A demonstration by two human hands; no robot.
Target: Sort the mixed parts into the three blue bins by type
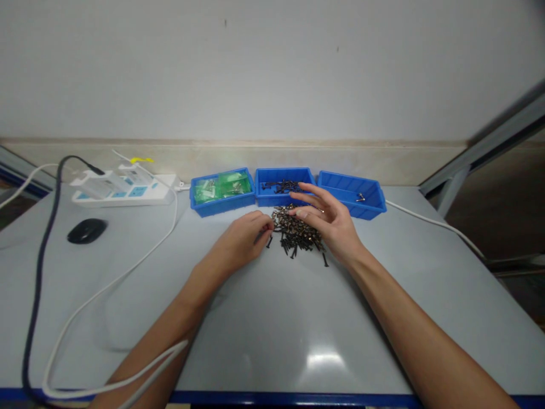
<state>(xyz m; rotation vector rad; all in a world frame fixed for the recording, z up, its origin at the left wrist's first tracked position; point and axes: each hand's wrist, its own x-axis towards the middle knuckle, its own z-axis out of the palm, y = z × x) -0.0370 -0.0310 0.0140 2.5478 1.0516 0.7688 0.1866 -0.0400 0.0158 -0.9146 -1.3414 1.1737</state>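
A heap of small screws (300, 232), dark and bronze or silvery, lies on the table just in front of the blue trays. At its left edge is my left hand (249, 236), fingers curled together in a pinch; what they hold is hidden. One dark screw (269, 242) lies beside those fingertips. Over the right part of the heap reaches my right hand (334, 224), its fingers stretched out and apart. A tiny shiny bit shows by its fingers, too small to tell whether it is touched. Another loose screw (326, 260) lies at the heap's near right.
Behind the heap stand a left blue tray (223, 207) with green packets, a middle blue tray (276, 200) with dark screws, and a right blue tray (351, 209) with a few silvery screws. Leftward are a power strip (164, 196), a black mouse (87, 231) and cables (40, 267).
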